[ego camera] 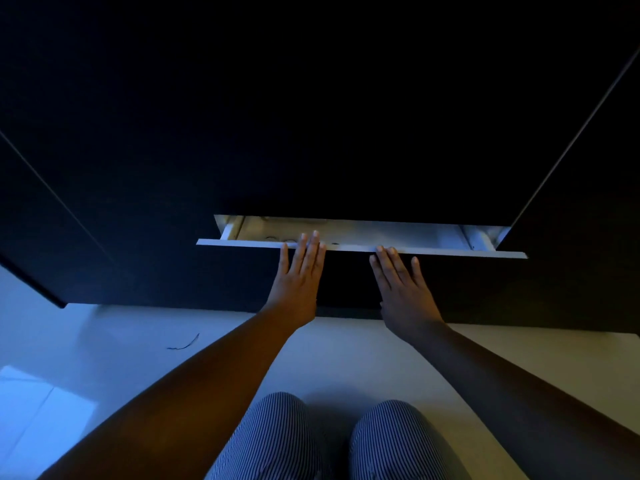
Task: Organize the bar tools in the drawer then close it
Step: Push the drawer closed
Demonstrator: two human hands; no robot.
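Hands, two, both flat and wide of grip, holding nothing.
Left hand (pixel 298 278): centre of frame, palm pressed on the dark drawer front, fingers together, tips reaching over the front's pale top edge.
Right hand (pixel 401 285): just right of centre, palm likewise flat on the front, fingers slightly spread, tips at the same edge. Well apart from the left hand, a dark gap between.
Drawer (pixel 360 248), one: centre of frame, open only by a narrow slit. Pale interior visible as a thin band above the front edge; white side runners at the left and right ends of the slit.
Bar tools: contents of the slit too shadowed and too narrow to count; a few small round shapes near the left fingertips, not identifiable.
Cabinet (pixel 311 116), one: dark, filling the upper half of the frame; seam lines running diagonally at upper left and upper right.
Forearms, two, bare, entering from the lower corners.
Knees (pixel 277 434), two, in fine-striped cloth, lower centre.
Floor (pixel 104 341): pale, one small dark scrap lying at lower left.
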